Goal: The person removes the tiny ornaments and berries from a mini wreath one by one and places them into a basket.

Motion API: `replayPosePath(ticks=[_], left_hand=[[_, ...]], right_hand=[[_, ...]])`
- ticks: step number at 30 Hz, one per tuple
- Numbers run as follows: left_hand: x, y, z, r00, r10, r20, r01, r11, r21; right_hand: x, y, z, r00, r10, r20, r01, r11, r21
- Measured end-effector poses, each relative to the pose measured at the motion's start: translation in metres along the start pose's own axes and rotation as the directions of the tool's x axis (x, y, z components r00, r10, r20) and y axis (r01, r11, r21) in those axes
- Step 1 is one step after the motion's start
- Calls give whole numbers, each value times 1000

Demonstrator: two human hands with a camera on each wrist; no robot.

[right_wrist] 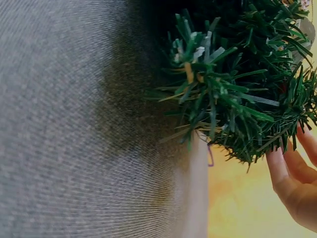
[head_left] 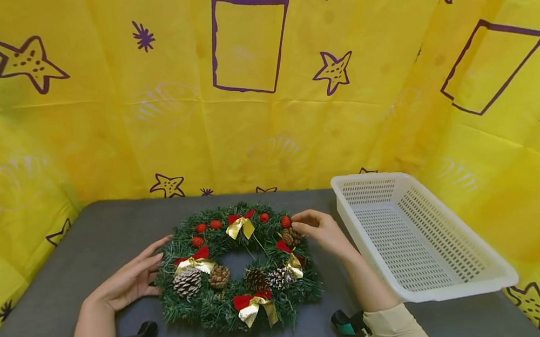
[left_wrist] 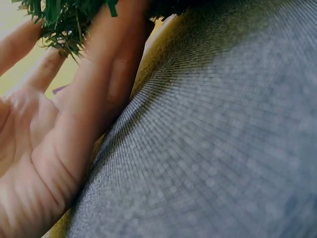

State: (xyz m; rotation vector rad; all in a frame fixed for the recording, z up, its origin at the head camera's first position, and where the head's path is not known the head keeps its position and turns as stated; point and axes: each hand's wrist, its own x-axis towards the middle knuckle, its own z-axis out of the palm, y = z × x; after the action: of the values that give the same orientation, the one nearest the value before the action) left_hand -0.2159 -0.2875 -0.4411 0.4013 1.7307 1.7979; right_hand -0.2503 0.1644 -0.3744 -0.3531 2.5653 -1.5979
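Observation:
A green tinsel wreath (head_left: 201, 319) lies on the grey table, trimmed with red-and-gold bows (head_left: 241, 225), pine cones (head_left: 187, 283) and small red berries (head_left: 215, 224). Along its left rim rests my left hand (head_left: 136, 279), fingers lightly bent and thumb lower down at the needles. In the left wrist view the fingers (left_wrist: 106, 64) reach up into the greenery, which covers their tips. My right hand (head_left: 322, 234) touches the upper right rim beside a red berry (head_left: 285, 221) and a brown pine cone (head_left: 291, 236). Its loosely bent fingers (right_wrist: 278, 171) meet the outer needles in the right wrist view.
A white perforated plastic basket (head_left: 381, 258) stands on the table to the right, close beside my right forearm. Grey cloth covers the table (head_left: 123, 220). Yellow patterned curtains (head_left: 267, 136) hang behind and at both sides.

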Motion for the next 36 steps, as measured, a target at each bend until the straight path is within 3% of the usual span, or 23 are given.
replayPosePath(ticks=[15, 27, 36], left_hand=[[-3, -1, 1, 999, -30, -27, 30, 1000, -7], [-3, -5, 4, 996, -3, -94, 4, 1000, 10], [-1, -5, 1, 997, 13, -81, -13, 1000, -8]], right_hand=[[-1, 7, -1, 997, 22, 71, -21, 1000, -21], [-2, 6, 0, 996, 23, 87, -21, 999, -26], [-2, 8, -1, 996, 7, 84, -6, 1000, -18]])
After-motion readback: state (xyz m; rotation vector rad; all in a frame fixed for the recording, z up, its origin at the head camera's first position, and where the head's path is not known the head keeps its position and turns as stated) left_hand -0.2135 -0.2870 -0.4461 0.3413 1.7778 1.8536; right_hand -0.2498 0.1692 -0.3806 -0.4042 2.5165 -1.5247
